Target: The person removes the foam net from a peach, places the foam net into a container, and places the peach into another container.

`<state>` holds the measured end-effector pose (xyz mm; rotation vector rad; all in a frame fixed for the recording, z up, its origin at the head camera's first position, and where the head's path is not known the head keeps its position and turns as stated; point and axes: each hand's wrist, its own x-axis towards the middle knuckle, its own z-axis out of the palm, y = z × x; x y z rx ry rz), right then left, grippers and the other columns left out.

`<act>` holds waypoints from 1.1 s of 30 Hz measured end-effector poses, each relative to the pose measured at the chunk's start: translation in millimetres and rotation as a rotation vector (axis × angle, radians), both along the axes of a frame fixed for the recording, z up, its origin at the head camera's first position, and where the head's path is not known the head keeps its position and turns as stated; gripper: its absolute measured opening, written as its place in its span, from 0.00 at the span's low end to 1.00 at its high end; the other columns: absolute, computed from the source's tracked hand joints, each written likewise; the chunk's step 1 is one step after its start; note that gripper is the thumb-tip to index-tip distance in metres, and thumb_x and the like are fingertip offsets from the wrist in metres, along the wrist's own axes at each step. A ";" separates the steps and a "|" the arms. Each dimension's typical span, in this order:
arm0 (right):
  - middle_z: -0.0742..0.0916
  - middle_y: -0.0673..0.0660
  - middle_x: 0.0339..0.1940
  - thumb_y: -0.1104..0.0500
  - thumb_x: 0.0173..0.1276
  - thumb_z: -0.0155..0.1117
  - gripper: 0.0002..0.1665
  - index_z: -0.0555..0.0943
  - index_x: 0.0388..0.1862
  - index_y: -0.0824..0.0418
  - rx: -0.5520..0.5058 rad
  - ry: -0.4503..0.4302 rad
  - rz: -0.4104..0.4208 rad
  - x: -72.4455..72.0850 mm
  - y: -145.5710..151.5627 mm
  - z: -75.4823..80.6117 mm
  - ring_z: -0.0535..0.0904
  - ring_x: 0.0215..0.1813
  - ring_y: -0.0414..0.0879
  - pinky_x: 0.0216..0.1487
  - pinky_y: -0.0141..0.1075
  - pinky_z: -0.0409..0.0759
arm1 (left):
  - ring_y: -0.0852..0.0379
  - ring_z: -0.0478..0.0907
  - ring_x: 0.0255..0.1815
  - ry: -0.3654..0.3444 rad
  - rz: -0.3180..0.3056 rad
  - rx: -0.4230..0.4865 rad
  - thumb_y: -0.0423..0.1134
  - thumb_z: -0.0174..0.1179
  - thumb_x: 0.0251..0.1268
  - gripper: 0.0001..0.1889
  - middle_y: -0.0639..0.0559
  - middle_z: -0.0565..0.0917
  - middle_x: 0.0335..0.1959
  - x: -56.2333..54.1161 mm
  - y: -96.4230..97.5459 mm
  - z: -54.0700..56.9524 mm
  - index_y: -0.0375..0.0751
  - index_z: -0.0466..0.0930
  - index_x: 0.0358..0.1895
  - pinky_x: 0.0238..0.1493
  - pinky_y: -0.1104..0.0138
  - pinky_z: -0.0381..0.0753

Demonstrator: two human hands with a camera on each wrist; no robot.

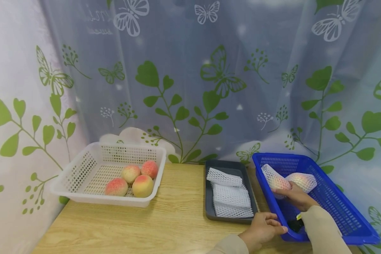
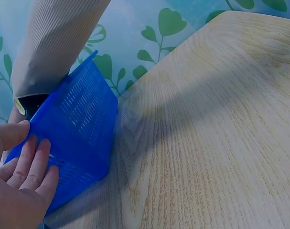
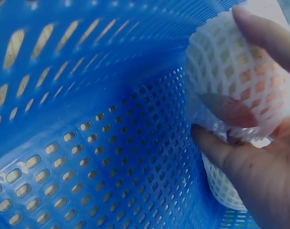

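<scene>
My right hand (image 1: 297, 198) is inside the blue basket (image 1: 331, 211) and grips a peach in a white foam net (image 3: 235, 78), thumb and fingers spread round it. A second netted peach (image 1: 301, 181) lies beside it in the basket. At the near left corner, my left hand (image 1: 261, 227) holds the basket rim, its thumb on the edge and its fingers against the outer wall, as the left wrist view shows. Left of the basket, a dark grey tray (image 1: 208, 208) bears white foam nets (image 1: 231, 197) lying flat.
A white basket (image 1: 82, 195) at the left holds several bare peaches (image 1: 143, 186). All stand on a wooden table (image 1: 165, 225). Behind it hangs a curtain (image 1: 184, 88) with leaves and butterflies. A dark wrist strap (image 1: 295, 224) shows at my right sleeve.
</scene>
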<state>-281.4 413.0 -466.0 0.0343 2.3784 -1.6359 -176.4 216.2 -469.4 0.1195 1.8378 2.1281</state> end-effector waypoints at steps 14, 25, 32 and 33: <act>0.66 0.77 0.64 0.50 0.71 0.58 0.47 0.47 0.70 0.78 0.051 0.018 -0.066 4.0 2.7 6.0 0.73 0.58 0.56 0.58 0.54 0.76 | 0.63 0.76 0.25 -0.026 0.015 0.009 0.21 0.69 0.47 0.16 0.55 0.80 0.22 3.3 -2.1 2.7 0.33 0.80 0.41 0.30 0.73 0.78; 0.63 0.78 0.66 0.51 0.71 0.58 0.48 0.45 0.71 0.79 0.112 0.064 -0.038 7.6 7.6 19.8 0.70 0.61 0.58 0.58 0.48 0.77 | 0.60 0.80 0.29 -0.016 -0.034 0.052 0.21 0.68 0.48 0.14 0.49 0.85 0.27 -2.1 -12.3 2.9 0.35 0.82 0.41 0.35 0.70 0.81; 0.64 0.78 0.65 0.53 0.71 0.58 0.46 0.47 0.71 0.79 0.114 0.134 -0.024 7.8 8.0 30.6 0.73 0.57 0.51 0.54 0.44 0.80 | 0.57 0.84 0.36 0.035 -0.098 0.048 0.22 0.66 0.51 0.15 0.44 0.87 0.34 -14.9 -24.8 2.2 0.31 0.81 0.45 0.39 0.68 0.83; 0.64 0.78 0.65 0.53 0.71 0.59 0.47 0.46 0.71 0.79 0.118 0.138 -0.026 8.1 8.1 31.7 0.73 0.58 0.51 0.54 0.44 0.80 | 0.57 0.84 0.36 0.037 -0.102 0.051 0.22 0.66 0.52 0.15 0.43 0.87 0.34 -16.7 -26.8 2.1 0.30 0.81 0.45 0.39 0.69 0.82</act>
